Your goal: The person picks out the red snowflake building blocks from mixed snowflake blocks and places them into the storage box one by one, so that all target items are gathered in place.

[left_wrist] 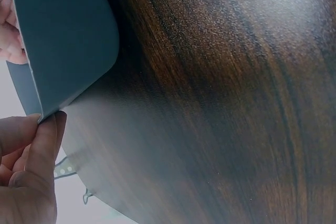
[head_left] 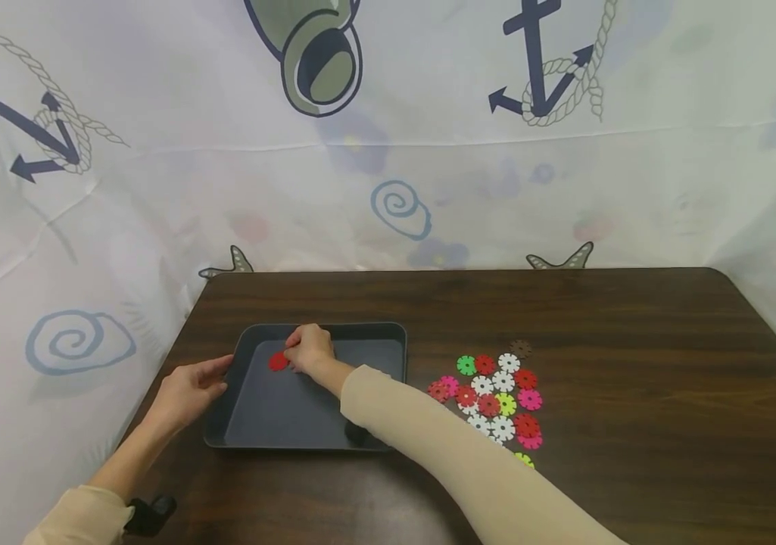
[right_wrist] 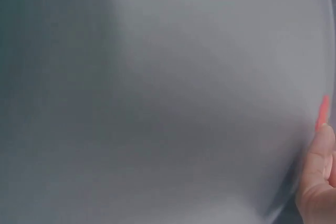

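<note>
My left hand (head_left: 186, 391) is at the left side of a dark grey baking tray (head_left: 272, 424). In the left wrist view, its thumb and fingers pinch the tray's rim (left_wrist: 32, 72). Over the tray's upper middle, my right hand (head_left: 310, 348) pinches a red notched disc (head_left: 278, 361) between thumb and fingers. That disc shows nearly edge-on in the right wrist view, as a thin red sliver (right_wrist: 322, 113) above the thumb. The right forearm crosses the tray's right side and hides part of it.
Right of the tray lies a loose spread of notched plastic discs (head_left: 488, 405), in white, red, pink, green and yellow, partly behind the right sleeve (head_left: 428, 424). One brown disc (head_left: 520, 349) lies at its far edge. A printed cloth (head_left: 469, 189) hangs behind the dark wooden table (head_left: 667, 393).
</note>
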Demonstrator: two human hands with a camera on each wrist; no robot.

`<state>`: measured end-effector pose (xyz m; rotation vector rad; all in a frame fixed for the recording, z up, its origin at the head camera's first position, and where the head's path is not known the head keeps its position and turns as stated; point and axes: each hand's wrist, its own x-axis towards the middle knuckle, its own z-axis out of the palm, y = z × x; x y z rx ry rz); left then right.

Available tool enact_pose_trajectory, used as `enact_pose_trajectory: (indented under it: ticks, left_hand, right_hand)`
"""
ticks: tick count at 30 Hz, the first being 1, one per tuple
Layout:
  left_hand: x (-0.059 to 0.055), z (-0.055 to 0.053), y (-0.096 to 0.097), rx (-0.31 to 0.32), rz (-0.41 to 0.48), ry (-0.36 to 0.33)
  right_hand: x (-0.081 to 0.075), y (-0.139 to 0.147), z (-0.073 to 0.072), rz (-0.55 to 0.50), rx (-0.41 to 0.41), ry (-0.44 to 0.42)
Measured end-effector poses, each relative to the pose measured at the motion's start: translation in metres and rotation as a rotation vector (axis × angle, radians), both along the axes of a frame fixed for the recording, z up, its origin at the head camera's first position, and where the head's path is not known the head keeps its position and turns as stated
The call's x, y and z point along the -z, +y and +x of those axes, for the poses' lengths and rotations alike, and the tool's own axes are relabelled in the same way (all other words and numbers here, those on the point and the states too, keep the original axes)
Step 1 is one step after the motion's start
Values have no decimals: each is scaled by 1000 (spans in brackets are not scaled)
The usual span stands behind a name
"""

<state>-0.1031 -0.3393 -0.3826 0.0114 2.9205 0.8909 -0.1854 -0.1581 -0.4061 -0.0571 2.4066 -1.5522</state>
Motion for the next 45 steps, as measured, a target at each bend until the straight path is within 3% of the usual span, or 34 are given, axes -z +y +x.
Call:
enact_pose_trajectory:
  ticks: [8, 15, 28, 37, 45]
  left_hand:
    - [2, -1, -1, 4, -13, 10]
    - [4, -1, -3, 3, -15, -4]
    - [2, -3, -8, 13, -40, 5]
    - [1, -3, -6, 20, -38, 12]
    - [1, -2, -4, 21, -28, -5]
  right_hand:
    - [-23, 27, 3, -198, -52, -39]
    - [-34, 53, 3, -277, -98, -71]
    - [-51, 138, 3, -301, -117, -26]
    - [-46, 210, 7, -273, -42, -2]
    - [-36, 262, 19, -198, 15, -20]
